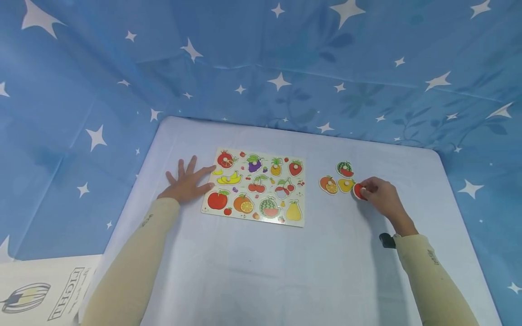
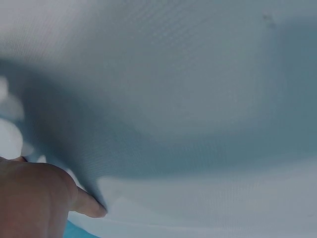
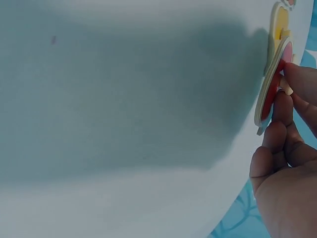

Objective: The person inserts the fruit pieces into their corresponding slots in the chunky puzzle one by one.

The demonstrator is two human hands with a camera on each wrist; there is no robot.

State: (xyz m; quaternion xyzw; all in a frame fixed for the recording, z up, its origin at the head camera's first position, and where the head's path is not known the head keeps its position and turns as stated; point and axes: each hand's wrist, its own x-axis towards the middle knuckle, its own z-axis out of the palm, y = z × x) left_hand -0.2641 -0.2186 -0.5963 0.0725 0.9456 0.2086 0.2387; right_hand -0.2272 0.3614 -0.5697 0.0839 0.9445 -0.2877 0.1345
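A wooden fruit puzzle board lies left of the table's middle. Resting at its left edge, my left hand has its fingers spread, the thumb and index finger touching the board. My right hand pinches the small knob of a red fruit puzzle piece, which the right wrist view shows tilted on edge. Beside it are a pear piece, an orange piece and a watermelon piece. In the left wrist view, only part of my left hand appears.
A white cloth covers the table. Blue star-patterned fabric rises behind and at both sides. At the lower left is a pale sheet with printed lettering. A dark object sits at my right wrist.
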